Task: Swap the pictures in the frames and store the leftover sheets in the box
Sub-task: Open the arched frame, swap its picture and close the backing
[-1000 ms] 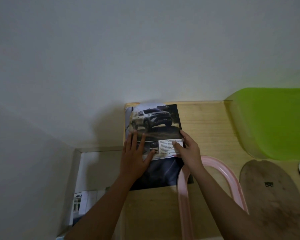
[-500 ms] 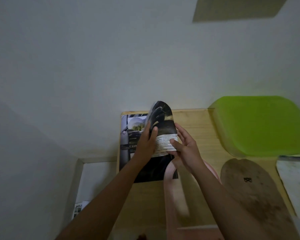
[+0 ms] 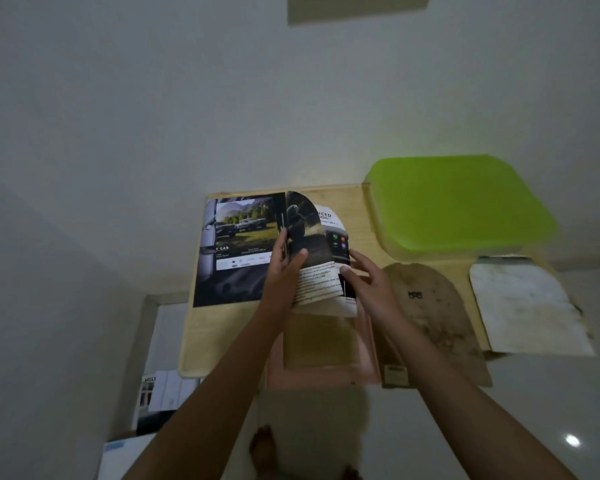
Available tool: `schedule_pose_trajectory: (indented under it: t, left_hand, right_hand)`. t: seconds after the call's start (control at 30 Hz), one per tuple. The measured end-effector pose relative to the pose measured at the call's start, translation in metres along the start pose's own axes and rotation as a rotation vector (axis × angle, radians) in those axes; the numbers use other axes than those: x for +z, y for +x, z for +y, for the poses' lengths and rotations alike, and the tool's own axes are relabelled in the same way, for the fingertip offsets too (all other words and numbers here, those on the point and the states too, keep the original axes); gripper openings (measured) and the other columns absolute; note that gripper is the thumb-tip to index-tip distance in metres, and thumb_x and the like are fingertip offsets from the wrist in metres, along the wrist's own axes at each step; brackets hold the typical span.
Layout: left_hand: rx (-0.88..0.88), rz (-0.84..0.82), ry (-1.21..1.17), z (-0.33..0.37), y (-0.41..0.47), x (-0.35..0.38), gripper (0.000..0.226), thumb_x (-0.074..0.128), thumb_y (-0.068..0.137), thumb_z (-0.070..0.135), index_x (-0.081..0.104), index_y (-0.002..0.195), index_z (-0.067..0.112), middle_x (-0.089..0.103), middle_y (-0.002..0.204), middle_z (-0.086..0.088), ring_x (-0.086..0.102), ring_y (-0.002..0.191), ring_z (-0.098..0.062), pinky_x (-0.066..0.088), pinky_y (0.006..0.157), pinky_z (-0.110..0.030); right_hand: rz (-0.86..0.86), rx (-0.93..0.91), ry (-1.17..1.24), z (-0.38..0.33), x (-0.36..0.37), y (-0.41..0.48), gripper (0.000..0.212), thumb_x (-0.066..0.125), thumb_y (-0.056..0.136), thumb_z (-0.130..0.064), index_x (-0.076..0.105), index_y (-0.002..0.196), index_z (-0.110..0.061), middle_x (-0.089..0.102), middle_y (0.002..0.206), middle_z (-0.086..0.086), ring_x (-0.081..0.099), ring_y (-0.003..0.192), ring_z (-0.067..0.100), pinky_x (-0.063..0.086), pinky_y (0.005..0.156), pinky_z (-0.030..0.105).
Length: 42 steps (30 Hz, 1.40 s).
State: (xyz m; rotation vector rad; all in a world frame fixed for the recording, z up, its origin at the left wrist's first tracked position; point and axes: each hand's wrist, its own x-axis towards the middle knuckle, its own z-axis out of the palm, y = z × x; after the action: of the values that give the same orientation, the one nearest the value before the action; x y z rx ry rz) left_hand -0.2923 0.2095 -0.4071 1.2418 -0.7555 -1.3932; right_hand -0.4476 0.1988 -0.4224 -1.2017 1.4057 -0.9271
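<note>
- We see a brochure [image 3: 239, 251] lying open on a pale wooden board [image 3: 355, 206], at about 12 o'clock from the person's forearms; its left page shows parked vehicles in front of trees.
- One lifted page [image 3: 312, 237] stands up from the spine and curls over toward 3 o'clock. It carries a vehicle picture above a white band of text.
- The left hand [image 3: 284, 268] pinches this page near its middle, with the thumb on the printed face and the fingers behind it.
- The right hand [image 3: 368, 282] pinches the same page at its 3 o'clock edge, the thumb tip on the front and the fingers behind.
- A pink frame [image 3: 368, 351] lies flat at 6 o'clock of the lifted page, partly beneath the brochure's lower edge; we see the board through its opening.
- At 3 o'clock of the frame and touching it lies an arch-topped brown backing board [image 3: 430, 317], and farther toward 3 o'clock a stained white sheet [image 3: 523, 306].
- A green box [image 3: 458, 202] rests at 1 o'clock of the brochure, near the wall.
- Loose printed sheets [image 3: 167, 389] lie at 7 o'clock, below the wooden board's corner.
</note>
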Motion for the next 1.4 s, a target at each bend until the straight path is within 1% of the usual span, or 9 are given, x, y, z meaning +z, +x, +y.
schedule_pose_trajectory:
  t: [0.17,0.33,0.47,0.57,0.7,0.83,1.07,1.2,1.4]
  left_hand:
    - [0.007,0.018,0.072,-0.025,-0.034,0.019,0.054,0.047,0.095,0.009,0.027,0.143,0.025,0.047,0.138,-0.008,0.053,0.12,-0.023,0.042,0.103,-0.043]
    - [-0.069,-0.027,0.153,-0.045,-0.056,0.011,0.036,0.039,0.099,0.016,0.034,0.13,0.033,0.057,0.116,0.007,0.058,0.094,-0.001,0.053,0.078,-0.019]
    - [-0.087,0.013,0.268,-0.06,-0.071,-0.008,0.04,0.039,0.099,0.026,0.04,0.138,0.023,0.051,0.132,0.002,0.051,0.116,-0.013,0.044,0.101,-0.035]
    - [-0.07,0.066,0.406,-0.068,-0.073,-0.018,0.039,0.04,0.099,0.017,0.04,0.137,0.015,0.05,0.122,0.003,0.048,0.11,-0.012,0.043,0.094,-0.028]
    - [-0.02,0.114,0.627,-0.084,-0.066,-0.032,0.044,0.046,0.096,0.016,0.039,0.138,0.012,0.055,0.13,-0.01,0.054,0.113,-0.018,0.047,0.097,-0.036]
    - [0.039,0.112,0.832,-0.094,-0.062,-0.043,0.048,0.05,0.092,0.009,0.037,0.138,0.008,0.049,0.133,-0.011,0.047,0.12,-0.02,0.037,0.096,-0.023]
    - [0.185,0.107,1.265,-0.104,-0.054,-0.055,0.059,0.05,0.092,0.015,0.024,0.144,0.005,0.019,0.152,-0.014,0.017,0.141,-0.025,0.016,0.114,-0.033]
    - [0.069,0.072,1.26,-0.114,-0.055,-0.058,0.062,0.042,0.097,0.026,0.01,0.147,0.006,-0.002,0.156,-0.011,-0.001,0.144,-0.024,0.003,0.115,-0.031]
    - [0.019,0.058,1.19,-0.12,-0.057,-0.058,0.069,0.042,0.096,0.034,0.001,0.148,0.012,-0.01,0.156,-0.008,-0.004,0.144,-0.023,0.009,0.114,-0.031]
  right_hand:
    - [-0.042,0.089,-0.009,0.016,-0.022,-0.024,0.052,0.058,0.088,-0.003,0.044,0.135,-0.017,0.062,0.099,-0.002,0.062,0.087,0.012,0.054,0.075,0.03]
    - [-0.01,0.076,-0.227,0.034,-0.042,-0.035,0.052,0.056,0.085,0.004,0.048,0.133,-0.015,0.064,0.112,0.003,0.058,0.094,0.013,0.05,0.081,0.03]
    - [-0.03,0.045,-0.36,0.053,-0.051,-0.042,0.053,0.057,0.085,-0.001,0.049,0.132,-0.024,0.067,0.101,0.0,0.063,0.091,0.02,0.054,0.083,0.045]
    - [-0.049,0.028,-0.385,0.06,-0.05,-0.045,0.05,0.056,0.087,-0.003,0.048,0.132,-0.022,0.066,0.101,0.001,0.062,0.09,0.019,0.055,0.08,0.037]
    - [-0.085,0.01,-0.379,0.065,-0.044,-0.049,0.041,0.054,0.088,0.0,0.051,0.127,-0.012,0.061,0.095,0.0,0.052,0.072,0.0,0.041,0.052,0.003]
    - [-0.103,0.008,-0.332,0.072,-0.035,-0.049,0.039,0.054,0.087,0.003,0.052,0.122,-0.015,0.06,0.085,-0.005,0.059,0.075,0.006,0.039,0.051,0.001]
    - [-0.118,-0.028,-0.566,0.088,-0.02,-0.043,0.055,0.058,0.087,-0.008,0.041,0.137,-0.022,0.044,0.111,0.005,0.046,0.097,0.015,0.038,0.079,0.021]
    - [-0.063,-0.076,-0.652,0.09,-0.014,-0.043,0.056,0.059,0.087,-0.01,0.039,0.139,-0.016,0.038,0.114,0.01,0.038,0.096,0.015,0.031,0.076,0.016]
    - [-0.086,-0.05,-0.652,0.09,-0.01,-0.037,0.054,0.056,0.091,-0.017,0.035,0.141,-0.013,0.036,0.121,0.013,0.031,0.101,0.012,0.028,0.08,0.013]
